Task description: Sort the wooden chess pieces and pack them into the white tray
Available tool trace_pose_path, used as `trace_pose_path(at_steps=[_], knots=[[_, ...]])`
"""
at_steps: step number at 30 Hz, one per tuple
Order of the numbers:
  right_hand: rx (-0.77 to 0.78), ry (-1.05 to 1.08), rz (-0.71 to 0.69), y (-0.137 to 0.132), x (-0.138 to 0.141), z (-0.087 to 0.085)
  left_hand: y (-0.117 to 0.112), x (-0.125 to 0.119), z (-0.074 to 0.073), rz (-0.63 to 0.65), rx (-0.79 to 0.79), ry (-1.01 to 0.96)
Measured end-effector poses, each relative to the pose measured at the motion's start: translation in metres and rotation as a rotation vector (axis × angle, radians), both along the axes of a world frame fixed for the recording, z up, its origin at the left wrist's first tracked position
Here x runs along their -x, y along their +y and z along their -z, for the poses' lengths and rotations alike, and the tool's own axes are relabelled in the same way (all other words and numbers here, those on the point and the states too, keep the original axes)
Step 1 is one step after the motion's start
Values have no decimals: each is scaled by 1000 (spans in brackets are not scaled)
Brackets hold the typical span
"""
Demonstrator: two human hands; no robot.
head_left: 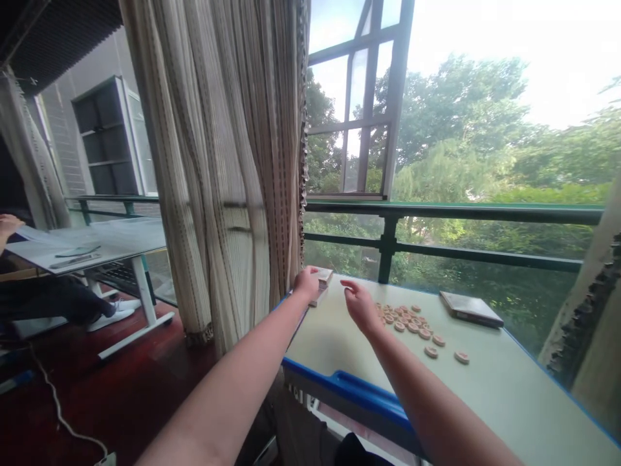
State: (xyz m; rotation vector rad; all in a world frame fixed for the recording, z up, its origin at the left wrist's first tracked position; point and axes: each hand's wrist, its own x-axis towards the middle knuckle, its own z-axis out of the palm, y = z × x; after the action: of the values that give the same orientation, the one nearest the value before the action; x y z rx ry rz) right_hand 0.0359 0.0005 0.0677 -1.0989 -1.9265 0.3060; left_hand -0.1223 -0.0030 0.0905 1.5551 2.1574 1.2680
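Observation:
At the far left corner of the pale table point(339, 336), my left hand point(306, 283) is at a small stack of flat boxes or books, its fingers over the light top piece point(324, 276). A darker piece point(319, 295) shows below it; most of the grip is hidden. My right hand point(359, 304) hovers to the right of the stack, index finger stretched out towards it, and nothing shows in it. Just right of that hand lie several round wooden pieces point(412, 327), like chess discs, loosely scattered; my right wrist partly covers some.
A flat book-like box point(470, 309) lies at the table's right back edge. A green railing point(485, 212) and open window stand behind. The curtain point(233, 162) hangs close on the left. Beyond it a person's leg point(48, 301) shows beside a white table point(130, 234).

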Motion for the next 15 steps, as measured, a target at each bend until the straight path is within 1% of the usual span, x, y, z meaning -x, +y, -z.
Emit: trace_pose_path(at_steps=[4,6,8,11,13,15], knots=[[80,-121,-36,7,23,25,1,30,8,-50,91,21],[108,-184,-77,11,29,37,4,42,15,-63,135,44],[97,-301,-125,15,32,47,9,53,23,-72,181,67],[41,-521,-173,18,34,55,19,64,38,-65,250,101],[33,-589,-176,19,34,57,25,67,48,-44,297,119],[37,-600,-170,19,35,58,29,67,56,-10,345,131]])
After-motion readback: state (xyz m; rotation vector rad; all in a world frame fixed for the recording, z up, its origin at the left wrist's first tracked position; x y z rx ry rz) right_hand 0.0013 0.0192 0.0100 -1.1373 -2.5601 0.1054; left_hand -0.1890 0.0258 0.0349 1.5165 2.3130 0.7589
